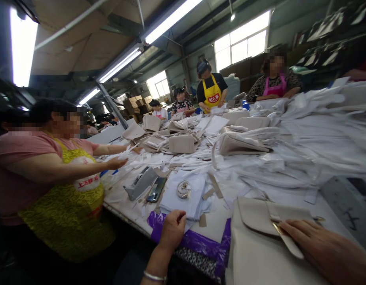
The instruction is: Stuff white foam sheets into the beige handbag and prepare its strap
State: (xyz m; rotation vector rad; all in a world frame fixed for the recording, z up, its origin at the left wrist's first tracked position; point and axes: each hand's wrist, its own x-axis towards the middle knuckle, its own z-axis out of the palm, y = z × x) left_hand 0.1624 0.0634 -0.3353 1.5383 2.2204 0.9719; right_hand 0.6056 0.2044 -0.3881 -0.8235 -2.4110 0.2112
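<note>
A beige handbag (260, 245) lies in front of me at the table's near edge, flap side up. My right hand (322, 247) rests on it with fingers stretched flat, fingertips at the flap's gold clasp (278, 228). My left hand (172, 229), with a bracelet on the wrist, is curled closed at the table edge, knuckles against a stack of white paper sheets (185, 198). I cannot make out anything inside its fingers. A small coiled strap (183, 189) lies on that stack.
A purple plastic sheet (195, 239) hangs over the near edge. A tape dispenser (140, 183) and a phone (156, 189) lie to the left. A person in a yellow apron (67, 198) reaches over the table. More beige bags (183, 143) and heaps of white wrapping (313, 138) cover it; other workers stand far behind.
</note>
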